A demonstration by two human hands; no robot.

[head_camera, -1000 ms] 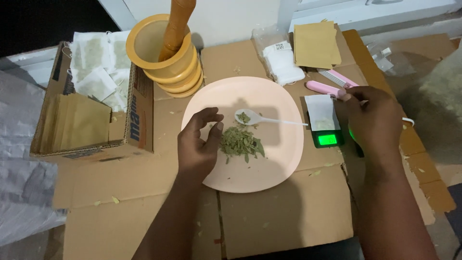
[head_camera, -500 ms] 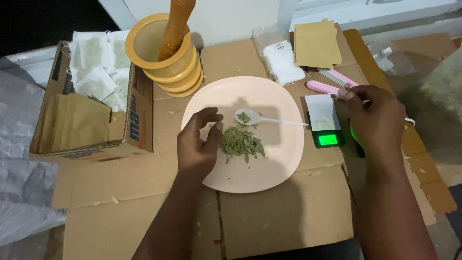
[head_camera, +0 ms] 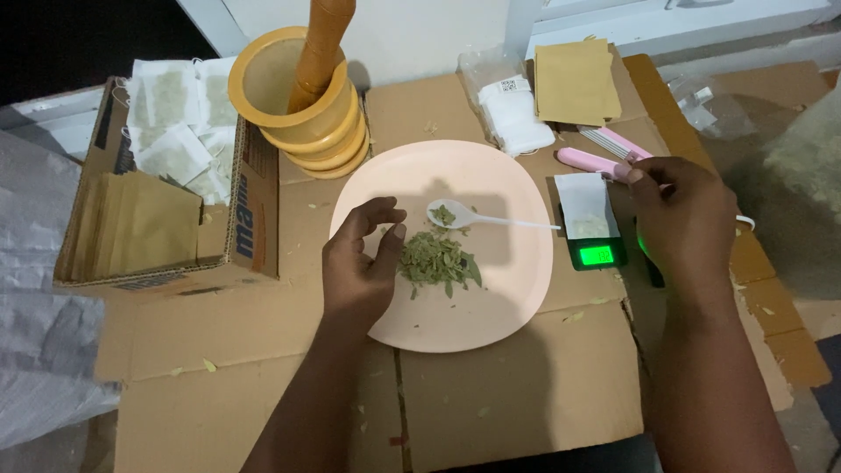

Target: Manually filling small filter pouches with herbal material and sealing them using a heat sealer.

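Herb pile (head_camera: 435, 261) beside left hand (head_camera: 359, 267) (fingertips hidden)

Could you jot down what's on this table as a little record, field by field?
Left hand: resting on pink plate, beside a pile of dried green leaves
Right hand: over a small digital scale
Spoon: white, on plate, some leaves in it
Behind: wooden mortar with pestle
Left: cardboard box of sachets

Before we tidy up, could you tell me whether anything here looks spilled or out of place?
Yes, a little. Small leaf flakes lie scattered on the cardboard around the pink plate, away from the green leaf pile by the left hand. The white spoon rests on the plate. Nothing looks damaged.
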